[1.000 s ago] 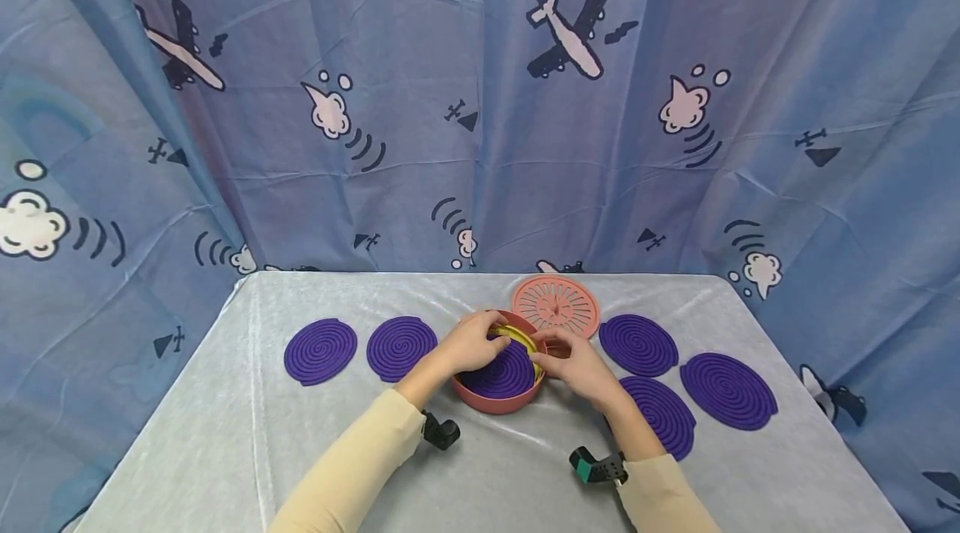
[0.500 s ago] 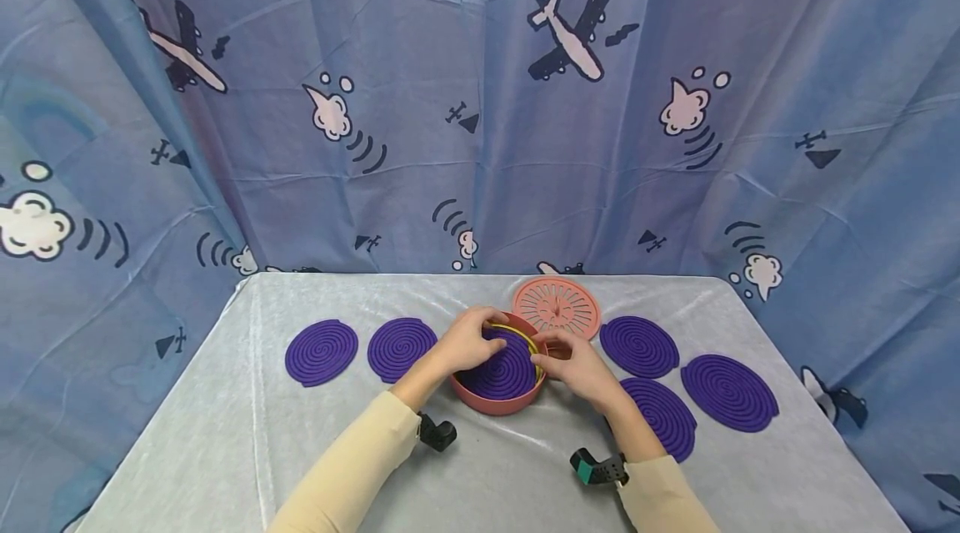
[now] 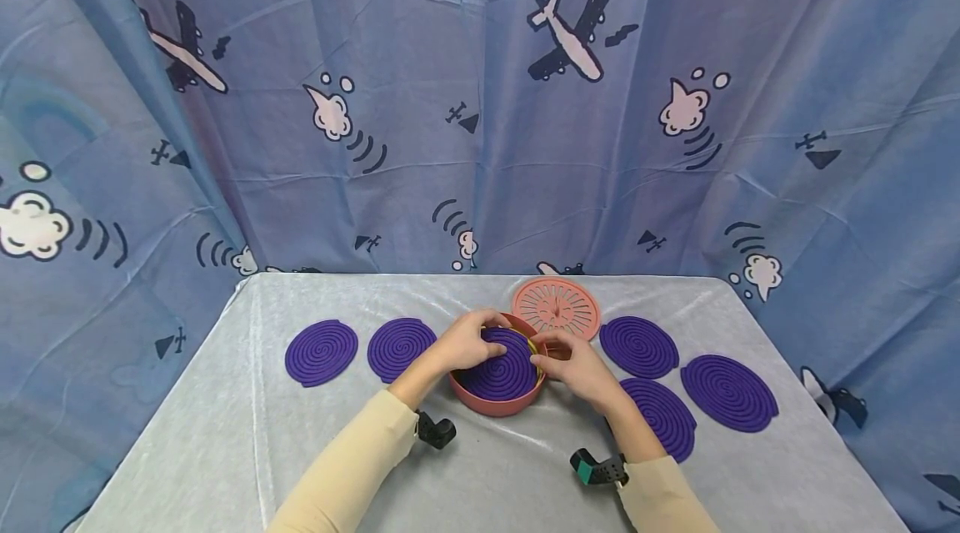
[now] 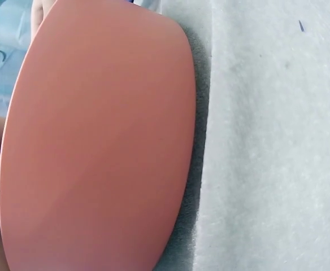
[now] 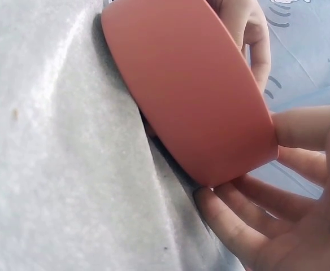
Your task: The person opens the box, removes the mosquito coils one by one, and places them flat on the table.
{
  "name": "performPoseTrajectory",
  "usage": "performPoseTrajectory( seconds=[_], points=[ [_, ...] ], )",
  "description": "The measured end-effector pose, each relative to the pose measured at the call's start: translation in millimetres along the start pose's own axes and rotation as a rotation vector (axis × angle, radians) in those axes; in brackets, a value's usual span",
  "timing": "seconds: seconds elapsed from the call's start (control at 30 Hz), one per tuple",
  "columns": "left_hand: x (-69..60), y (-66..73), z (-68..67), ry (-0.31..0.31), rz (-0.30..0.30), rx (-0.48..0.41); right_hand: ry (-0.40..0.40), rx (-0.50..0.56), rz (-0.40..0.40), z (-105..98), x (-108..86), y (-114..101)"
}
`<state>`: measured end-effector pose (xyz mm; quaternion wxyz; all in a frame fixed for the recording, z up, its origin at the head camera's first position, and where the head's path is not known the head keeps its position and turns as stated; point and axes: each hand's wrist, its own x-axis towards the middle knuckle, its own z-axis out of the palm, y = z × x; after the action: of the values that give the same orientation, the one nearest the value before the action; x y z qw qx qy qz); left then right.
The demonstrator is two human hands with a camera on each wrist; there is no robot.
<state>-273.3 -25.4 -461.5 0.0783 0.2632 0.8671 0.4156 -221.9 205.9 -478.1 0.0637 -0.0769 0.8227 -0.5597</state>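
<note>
A round orange-red mosquito coil box stands uncovered at the middle of the table. In it sits a purple spiral mosquito coil, with a thin yellow ring showing along its far right edge. My left hand pinches the coil, thumb on top and fingers at the far edge; its fingertips are partly hidden. At the right side, my right hand grips the box, thumb at the rim. The right wrist view shows fingers against the box's outer wall; the left wrist view is mostly filled by that wall.
Behind the box lies its slotted lid. Two purple coils lie flat on the left. Several more lie on the right, one partly under my right forearm. A patterned blue curtain hangs behind the white-covered table.
The coil in the box has shifted slightly away and to the right, covering more of the yellow ring. My left hand moved slightly with it; the right hand has stayed at the box.
</note>
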Motion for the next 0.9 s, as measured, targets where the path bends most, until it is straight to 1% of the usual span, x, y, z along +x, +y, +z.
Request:
performPoseTrajectory(
  seconds=[0.17, 0.33, 0.5, 0.6, 0.7, 0.9],
  points=[
    [-1.0, 0.7, 0.0, -0.002, 0.001, -0.011, 0.004, 0.004, 0.014, 0, 0.4, 0],
    [-1.9, 1.3, 0.1, 0.005, 0.007, -0.025, 0.004, 0.003, 0.009, 0, 0.5, 0],
    [-2.8, 0.5, 0.0, 0.018, -0.003, -0.046, 0.002, 0.002, -0.004, 0, 0.5, 1],
    [-4.2, 1.4, -2.8, 0.048, -0.001, -0.061, 0.001, 0.005, -0.011, 1, 0.7, 2],
    [-6.1, 4.8, -7.5, 0.090, 0.009, -0.066, 0.001, 0.005, -0.008, 2, 0.2, 1],
    [-10.8, 20.1, -21.7, 0.165, 0.055, -0.005, 0.005, -0.004, -0.025, 0, -0.7, 2]
  ],
)
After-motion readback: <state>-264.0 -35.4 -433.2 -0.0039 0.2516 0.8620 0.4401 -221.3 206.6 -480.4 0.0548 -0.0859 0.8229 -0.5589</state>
